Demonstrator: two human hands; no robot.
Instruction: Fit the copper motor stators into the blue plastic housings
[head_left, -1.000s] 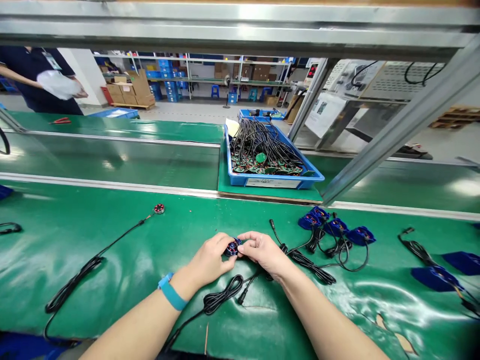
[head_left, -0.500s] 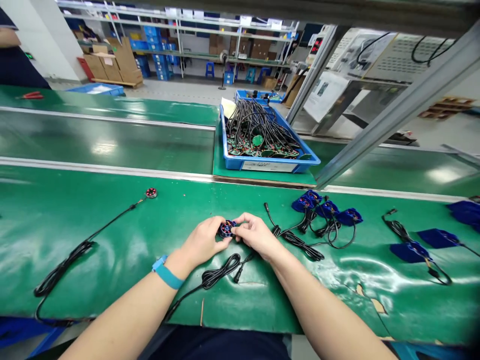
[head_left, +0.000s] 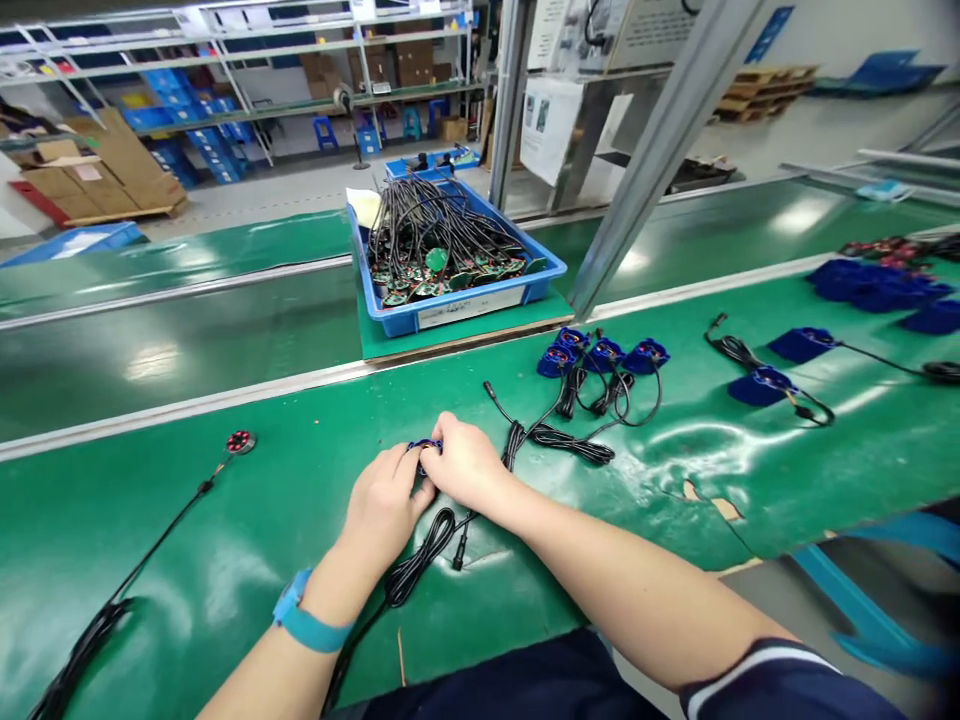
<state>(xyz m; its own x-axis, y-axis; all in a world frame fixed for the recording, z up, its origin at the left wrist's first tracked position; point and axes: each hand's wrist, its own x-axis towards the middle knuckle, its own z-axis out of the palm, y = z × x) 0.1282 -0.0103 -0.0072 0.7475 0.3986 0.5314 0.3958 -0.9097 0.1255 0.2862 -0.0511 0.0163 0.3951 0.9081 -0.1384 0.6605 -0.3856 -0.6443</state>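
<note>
Both hands meet over the green bench mat (head_left: pixel 225 560). Left hand (head_left: pixel 386 500) and right hand (head_left: pixel 466 465) are curled inward, fingertips pressed together from both sides on a small round blue module (head_left: pixel 424 445). Only a sliver of its rim shows between the knuckles, so the exact grip beneath cannot be told. Its black lead (head_left: pixel 420 560) drops from under the fingers toward the body, bunched in a loose coil just below the left palm, with the plug end (head_left: pixel 456 563) lying free beside it. Blue wristband (head_left: pixel 300 625) on the left wrist. Beyond the right fingertips, a second bundled cable (head_left: pixel 570 443) lies near, then three blue-capped units (head_left: pixel 600 355) in a tangle of their own leads. Far out past the left fingers, a bare red-and-black disc (head_left: pixel 240 441) on a long wire. Straight ahead, well apart, a blue tray (head_left: pixel 457 305) heaped with wired boards. Risks, as judged: the module is tiny and mostly hidden, so uneven pressure could tip or pop it out of the pinch. The coil under the wrist could snag and tug at the wire joint. The neighbouring cable is close enough to get swept up. Torn mat patches (head_left: pixel 705 498) to the right could catch a lead.
</note>
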